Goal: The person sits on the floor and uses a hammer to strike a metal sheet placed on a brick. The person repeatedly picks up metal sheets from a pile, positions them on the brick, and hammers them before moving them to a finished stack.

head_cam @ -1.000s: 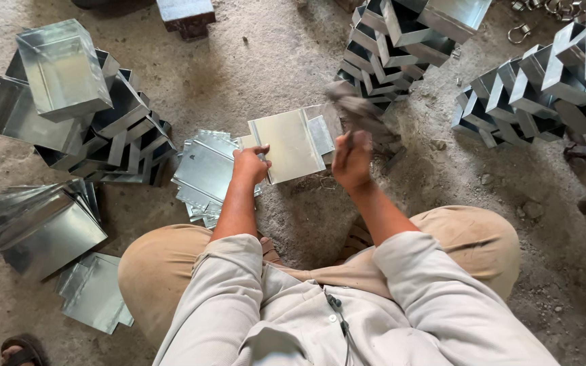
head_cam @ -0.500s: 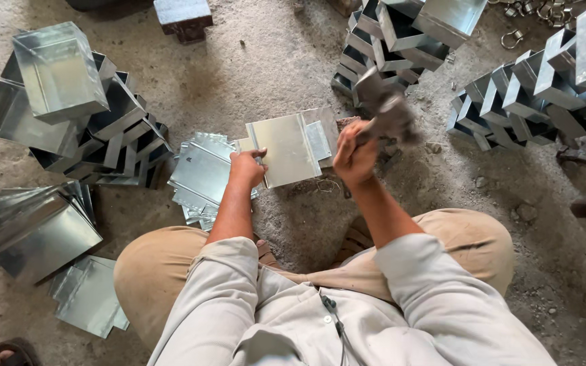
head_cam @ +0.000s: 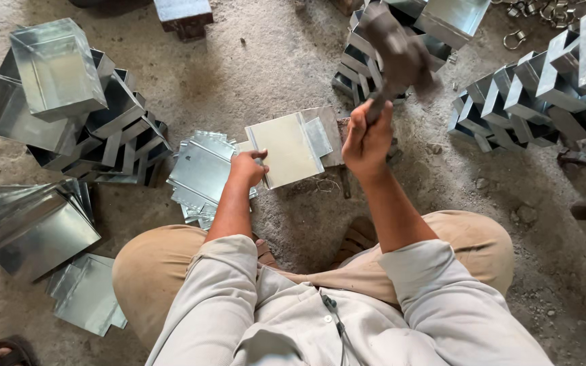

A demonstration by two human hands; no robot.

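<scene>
I squat on a dirt floor. My left hand (head_cam: 247, 168) grips the near left corner of a flat, notched sheet-metal piece (head_cam: 286, 148) that lies on the ground in front of me. My right hand (head_cam: 367, 139) is closed around the handle of a hammer (head_cam: 396, 53). The hammer is raised above the sheet, its head blurred with motion. Just left of the sheet lies a small stack of flat cut metal blanks (head_cam: 201, 173).
Piles of folded metal boxes stand at the left (head_cam: 69, 102), top middle (head_cam: 435, 20) and right (head_cam: 544, 88). More flat sheets (head_cam: 32, 227) lie at my left side, with smaller ones (head_cam: 89, 295) by my knee. A dark block (head_cam: 184, 15) sits at the top.
My right hand has swung the hammer up from beside the sheet to high above it. My left hand has stayed on the sheet's corner.
</scene>
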